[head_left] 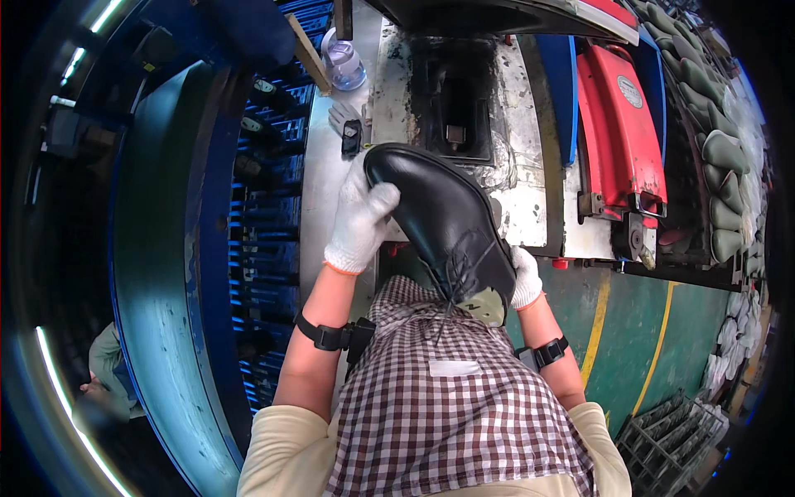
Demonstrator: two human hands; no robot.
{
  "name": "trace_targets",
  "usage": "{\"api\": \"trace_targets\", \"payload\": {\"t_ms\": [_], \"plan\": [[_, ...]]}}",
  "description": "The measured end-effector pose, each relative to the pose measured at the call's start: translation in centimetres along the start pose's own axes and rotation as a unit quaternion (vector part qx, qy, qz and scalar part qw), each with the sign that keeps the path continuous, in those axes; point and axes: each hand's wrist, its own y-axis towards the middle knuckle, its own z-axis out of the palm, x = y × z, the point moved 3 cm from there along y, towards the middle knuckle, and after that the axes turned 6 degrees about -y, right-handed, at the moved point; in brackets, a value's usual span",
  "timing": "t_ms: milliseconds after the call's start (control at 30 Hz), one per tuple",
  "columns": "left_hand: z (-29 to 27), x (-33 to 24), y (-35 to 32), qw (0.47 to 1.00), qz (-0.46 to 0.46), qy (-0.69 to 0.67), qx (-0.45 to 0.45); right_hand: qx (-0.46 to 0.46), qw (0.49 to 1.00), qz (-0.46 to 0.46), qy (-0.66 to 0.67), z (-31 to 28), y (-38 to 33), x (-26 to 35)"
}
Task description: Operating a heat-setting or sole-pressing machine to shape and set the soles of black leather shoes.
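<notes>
A black leather lace-up shoe (pixel 439 207) is held up before my checked apron, its toe toward the far left and its heel close to me. A pale green shoe last (pixel 484 308) shows in its opening. My left hand (pixel 358 219), in a white knit glove, grips the toe with the thumb on top. My right hand (pixel 524 277), gloved likewise, is closed round the heel side; its fingers are partly hidden behind the shoe. The black laces (pixel 464 267) hang loose over the tongue.
A stained metal bench with a black recessed machine bed (pixel 451 124) lies beyond the shoe. On it are a water bottle (pixel 344 66) and a grey glove (pixel 341 118). A red machine cover (pixel 617 124) and racked green lasts (pixel 720 166) stand right. Blue racks (pixel 269 207) and a conveyor (pixel 166 290) run left.
</notes>
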Motion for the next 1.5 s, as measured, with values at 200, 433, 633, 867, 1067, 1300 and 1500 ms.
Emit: {"api": "trace_targets", "payload": {"t_ms": [200,433,633,867,1067,1300,1500], "plan": [[0.9,-1.5,-2.2,0.999,-0.002,0.051,0.000,0.031,1.000,-0.003,0.001,-1.8,-0.4,-0.1],[3.0,-2.6,-3.9,0.989,0.032,0.143,0.008,-0.040,0.999,-0.026,0.012,-2.9,0.0,-0.6],[5.4,-3.3,-5.2,0.988,0.039,0.146,-0.013,-0.196,0.958,-0.091,-0.188,-4.4,0.1,-1.1],[5.3,-4.0,-3.4,0.957,0.069,0.282,-0.029,-0.230,0.946,-0.090,-0.211,-3.8,-0.4,-1.7],[-0.9,-2.0,0.5,0.979,0.020,0.031,-0.203,-0.114,0.989,0.058,-0.070,11.9,2.0,-2.6],[-7.4,-0.7,2.0,0.970,-0.042,0.052,-0.234,0.131,0.971,0.157,0.124,14.7,4.4,-4.6],[-7.7,-1.3,0.6,0.966,-0.042,0.070,-0.246,0.151,0.955,0.189,0.172,13.0,4.8,-5.8]]}}
